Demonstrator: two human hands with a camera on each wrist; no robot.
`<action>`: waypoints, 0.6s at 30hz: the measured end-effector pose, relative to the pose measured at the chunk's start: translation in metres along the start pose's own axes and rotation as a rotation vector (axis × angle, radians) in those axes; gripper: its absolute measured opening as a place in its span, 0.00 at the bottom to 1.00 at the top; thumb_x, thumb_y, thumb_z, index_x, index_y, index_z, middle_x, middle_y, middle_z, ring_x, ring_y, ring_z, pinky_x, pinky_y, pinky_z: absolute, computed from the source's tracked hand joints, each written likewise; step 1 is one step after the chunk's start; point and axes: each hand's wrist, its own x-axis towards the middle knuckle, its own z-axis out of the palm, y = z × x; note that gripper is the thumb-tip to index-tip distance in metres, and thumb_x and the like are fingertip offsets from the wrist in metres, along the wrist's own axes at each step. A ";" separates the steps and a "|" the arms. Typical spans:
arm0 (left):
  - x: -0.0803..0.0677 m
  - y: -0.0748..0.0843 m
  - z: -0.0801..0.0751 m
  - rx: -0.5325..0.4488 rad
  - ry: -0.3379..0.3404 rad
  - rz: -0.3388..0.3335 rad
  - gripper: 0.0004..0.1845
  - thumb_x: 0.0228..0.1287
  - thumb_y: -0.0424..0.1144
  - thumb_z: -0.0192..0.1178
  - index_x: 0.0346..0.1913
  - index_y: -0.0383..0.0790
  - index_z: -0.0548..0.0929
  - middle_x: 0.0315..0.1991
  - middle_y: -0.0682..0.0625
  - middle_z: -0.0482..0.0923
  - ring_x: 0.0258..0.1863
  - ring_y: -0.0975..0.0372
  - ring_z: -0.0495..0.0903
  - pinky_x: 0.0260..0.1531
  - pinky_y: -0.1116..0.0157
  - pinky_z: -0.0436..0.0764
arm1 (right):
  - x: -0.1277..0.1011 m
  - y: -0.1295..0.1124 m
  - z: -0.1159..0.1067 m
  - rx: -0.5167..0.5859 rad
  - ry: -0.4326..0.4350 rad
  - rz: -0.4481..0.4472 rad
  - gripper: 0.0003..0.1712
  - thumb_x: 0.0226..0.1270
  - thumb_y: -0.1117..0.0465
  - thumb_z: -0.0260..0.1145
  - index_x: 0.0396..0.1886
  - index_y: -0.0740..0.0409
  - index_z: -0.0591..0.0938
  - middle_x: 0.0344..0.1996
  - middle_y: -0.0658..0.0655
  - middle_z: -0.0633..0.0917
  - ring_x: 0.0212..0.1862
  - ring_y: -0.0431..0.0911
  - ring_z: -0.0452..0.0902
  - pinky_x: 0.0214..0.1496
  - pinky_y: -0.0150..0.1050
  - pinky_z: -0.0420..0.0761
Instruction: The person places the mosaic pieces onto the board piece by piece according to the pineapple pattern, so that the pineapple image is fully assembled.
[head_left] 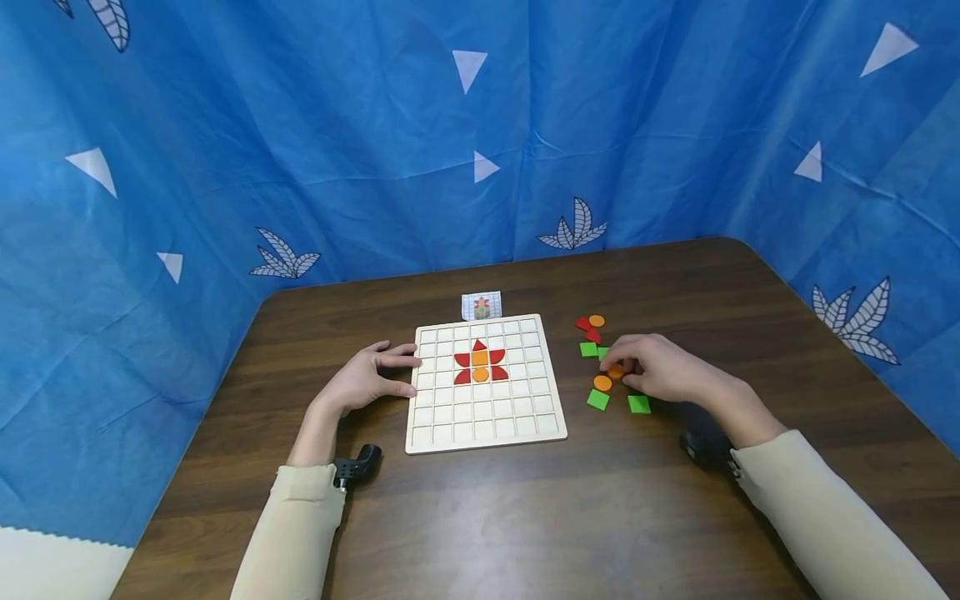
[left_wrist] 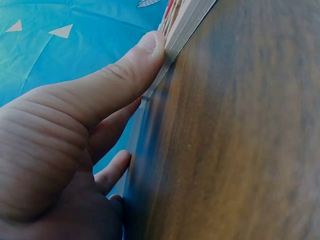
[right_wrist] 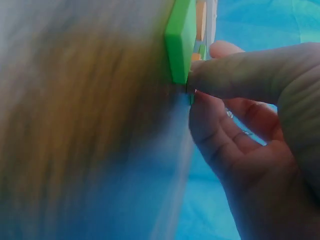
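- The left hand (head_left: 367, 379) lies flat and relaxed at the left edge of the grid board (head_left: 486, 425), its thumb (left_wrist: 135, 65) touching the side.
- The right hand (head_left: 660, 367), right of the middle, pinches an orange round piece (head_left: 615, 372).
- Red, green and orange pieces (head_left: 597, 400) lie on the brown table (head_left: 525, 517) around it.

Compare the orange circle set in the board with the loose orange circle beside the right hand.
The orange circle in the board sits in a grid cell, flanked by red pieces; the loose orange circle lies on the bare table. The board's circle is untouched, while the loose one lies close to the right hand among green squares. Both are flat orange discs of similar size.
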 end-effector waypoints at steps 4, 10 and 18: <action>0.000 -0.001 0.000 -0.001 0.004 -0.003 0.27 0.38 0.54 0.76 0.49 0.63 0.84 0.65 0.66 0.68 0.76 0.56 0.39 0.70 0.40 0.44 | -0.004 0.005 0.000 -0.024 0.013 0.002 0.18 0.56 0.71 0.67 0.45 0.50 0.85 0.40 0.48 0.81 0.35 0.42 0.72 0.38 0.34 0.79; 0.000 -0.001 0.000 0.000 0.003 -0.005 0.27 0.39 0.54 0.76 0.49 0.63 0.84 0.65 0.66 0.69 0.76 0.56 0.39 0.70 0.40 0.45 | -0.008 0.009 -0.002 -0.026 0.003 0.027 0.13 0.57 0.69 0.69 0.41 0.49 0.86 0.41 0.50 0.80 0.38 0.43 0.74 0.42 0.38 0.81; -0.001 -0.001 0.000 -0.004 0.000 0.000 0.27 0.41 0.53 0.75 0.50 0.61 0.84 0.65 0.66 0.69 0.76 0.56 0.39 0.70 0.40 0.44 | -0.008 0.011 -0.002 -0.027 -0.007 0.038 0.13 0.56 0.66 0.70 0.41 0.49 0.86 0.40 0.49 0.81 0.36 0.43 0.73 0.38 0.33 0.79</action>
